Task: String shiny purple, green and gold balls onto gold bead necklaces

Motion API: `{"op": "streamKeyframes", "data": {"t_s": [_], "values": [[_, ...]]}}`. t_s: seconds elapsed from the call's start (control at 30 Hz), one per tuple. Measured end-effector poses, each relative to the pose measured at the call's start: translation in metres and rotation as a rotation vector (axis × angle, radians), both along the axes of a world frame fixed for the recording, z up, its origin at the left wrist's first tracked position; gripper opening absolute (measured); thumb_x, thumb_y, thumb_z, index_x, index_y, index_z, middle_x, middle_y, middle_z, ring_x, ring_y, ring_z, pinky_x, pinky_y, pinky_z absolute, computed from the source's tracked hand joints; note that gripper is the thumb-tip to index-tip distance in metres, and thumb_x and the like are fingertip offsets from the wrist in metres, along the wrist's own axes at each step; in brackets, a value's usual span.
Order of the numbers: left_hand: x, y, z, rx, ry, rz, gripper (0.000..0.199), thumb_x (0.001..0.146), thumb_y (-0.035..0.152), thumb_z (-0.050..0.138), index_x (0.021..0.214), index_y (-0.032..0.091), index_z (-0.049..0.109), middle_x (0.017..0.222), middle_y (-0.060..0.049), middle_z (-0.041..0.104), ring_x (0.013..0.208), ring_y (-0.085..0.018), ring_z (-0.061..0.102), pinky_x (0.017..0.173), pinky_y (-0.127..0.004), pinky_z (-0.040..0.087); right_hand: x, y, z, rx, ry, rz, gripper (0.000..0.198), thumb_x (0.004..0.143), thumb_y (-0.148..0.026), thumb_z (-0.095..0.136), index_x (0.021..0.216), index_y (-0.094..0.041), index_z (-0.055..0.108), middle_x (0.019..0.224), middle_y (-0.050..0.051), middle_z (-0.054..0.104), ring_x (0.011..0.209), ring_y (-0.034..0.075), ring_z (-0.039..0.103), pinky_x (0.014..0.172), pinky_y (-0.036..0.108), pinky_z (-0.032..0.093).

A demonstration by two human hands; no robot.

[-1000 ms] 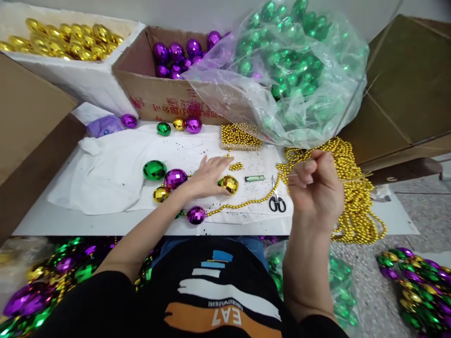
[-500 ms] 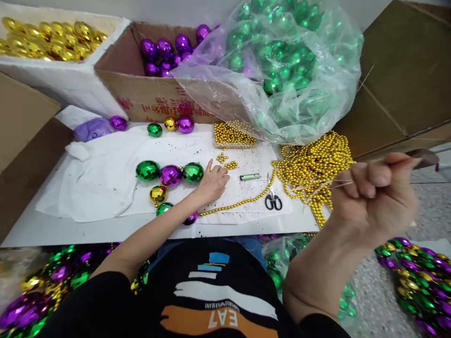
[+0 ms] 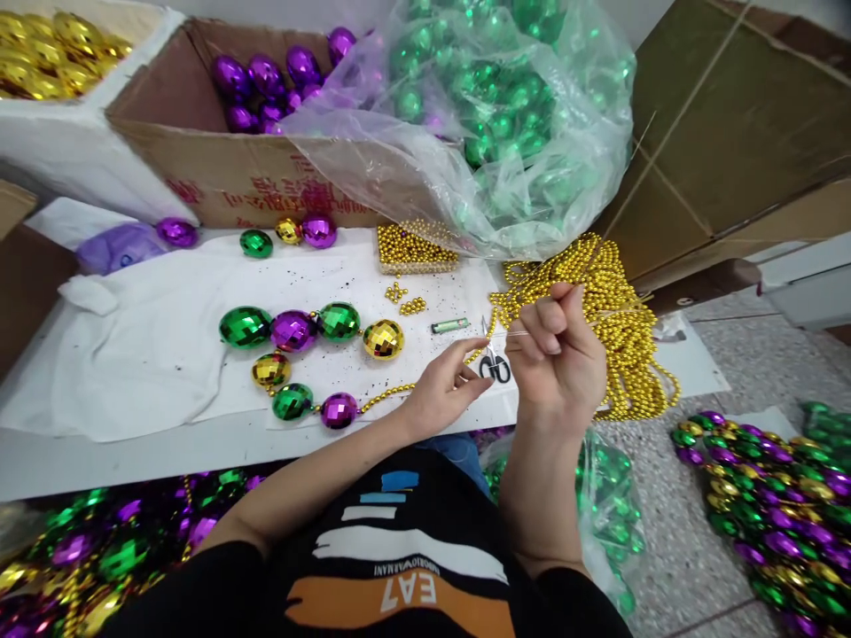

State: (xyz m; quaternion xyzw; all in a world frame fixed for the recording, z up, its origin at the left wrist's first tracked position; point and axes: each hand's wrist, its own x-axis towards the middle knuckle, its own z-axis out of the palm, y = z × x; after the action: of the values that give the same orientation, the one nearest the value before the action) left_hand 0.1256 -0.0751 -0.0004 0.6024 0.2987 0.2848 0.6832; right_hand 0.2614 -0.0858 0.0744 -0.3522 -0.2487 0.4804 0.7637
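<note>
My right hand (image 3: 562, 359) is raised over the gold bead strands, fingers pinched on a thin pale thread (image 3: 522, 333). Lower and to its left, my left hand (image 3: 447, 385) is beside the black-handled scissors (image 3: 495, 369), thumb and forefinger apart. Left of both hands, shiny faceted balls lie on the white cloth: a green ball (image 3: 245, 327), a purple ball (image 3: 293, 330), another green one (image 3: 339, 321) and a gold ball (image 3: 384, 338) form a row. Below it, more balls curve round to a purple ball (image 3: 339, 410), from which a gold bead string (image 3: 389, 395) runs behind my left hand.
At the back are a carton (image 3: 266, 182) of purple balls and a clear bag (image 3: 511, 190) of green ones. A box of small gold beads (image 3: 416, 248), a green tube (image 3: 449, 326) and a gold strand heap (image 3: 625, 328) lie on the table. Finished-looking strands (image 3: 771, 505) hang at right.
My right hand has come in leftward from the far right. The left hand has moved off the row toward the scissors, and a gold ball now shows at the row's right end.
</note>
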Motion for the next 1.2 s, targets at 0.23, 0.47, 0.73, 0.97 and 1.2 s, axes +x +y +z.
{"op": "streamKeyframes", "data": {"t_s": [0.23,0.47,0.73,0.97,1.2], "values": [[-0.011,-0.005,-0.027,-0.045,0.160,-0.068,0.027,0.084,0.041,0.065,0.074,0.017,0.056,0.066,0.001,0.058,0.059,-0.011,0.056,0.058,-0.025,0.046,-0.004,-0.002,-0.008,-0.003,0.071,-0.007,0.015,0.088,-0.033,0.073,0.086,-0.019,0.070,0.056,-0.009,0.039,0.044,0.004,0.031,0.038,0.011,0.033],[-0.014,0.001,-0.047,-0.220,0.188,0.141,0.040,0.073,0.042,0.075,0.096,0.020,0.050,0.061,0.007,0.053,0.053,-0.011,0.054,0.056,-0.024,0.048,-0.008,-0.001,-0.011,-0.041,0.059,-0.027,0.016,0.085,-0.035,0.075,0.084,-0.020,0.070,0.055,-0.009,0.041,0.043,0.004,0.030,0.036,0.012,0.030],[-0.006,0.001,-0.021,-0.295,-0.222,0.048,0.049,0.076,0.054,0.073,0.107,0.018,0.058,0.075,0.000,0.063,0.066,-0.014,0.063,0.060,-0.026,0.050,-0.011,-0.002,-0.020,-0.044,0.060,0.009,0.018,0.085,-0.036,0.076,0.086,-0.020,0.069,0.056,-0.009,0.042,0.045,0.004,0.034,0.038,0.012,0.032],[-0.044,-0.004,-0.035,-0.129,0.004,-0.002,0.041,0.094,0.052,0.054,0.092,0.015,0.068,0.050,0.006,0.043,0.046,-0.007,0.038,0.052,-0.022,0.033,-0.004,-0.001,-0.032,-0.127,0.014,-0.025,0.021,0.077,-0.034,0.082,0.083,-0.019,0.069,0.062,-0.005,0.056,0.051,0.004,0.045,0.039,0.011,0.033],[-0.064,0.000,-0.068,0.275,0.588,-0.128,0.033,0.097,0.033,0.046,0.082,0.019,0.071,0.076,-0.005,0.070,0.074,-0.019,0.064,0.072,-0.028,0.045,0.001,0.001,-0.040,-0.107,-0.034,-0.076,0.028,0.070,-0.036,0.088,0.078,-0.019,0.066,0.066,-0.003,0.061,0.057,0.006,0.052,0.039,0.011,0.033]]}}
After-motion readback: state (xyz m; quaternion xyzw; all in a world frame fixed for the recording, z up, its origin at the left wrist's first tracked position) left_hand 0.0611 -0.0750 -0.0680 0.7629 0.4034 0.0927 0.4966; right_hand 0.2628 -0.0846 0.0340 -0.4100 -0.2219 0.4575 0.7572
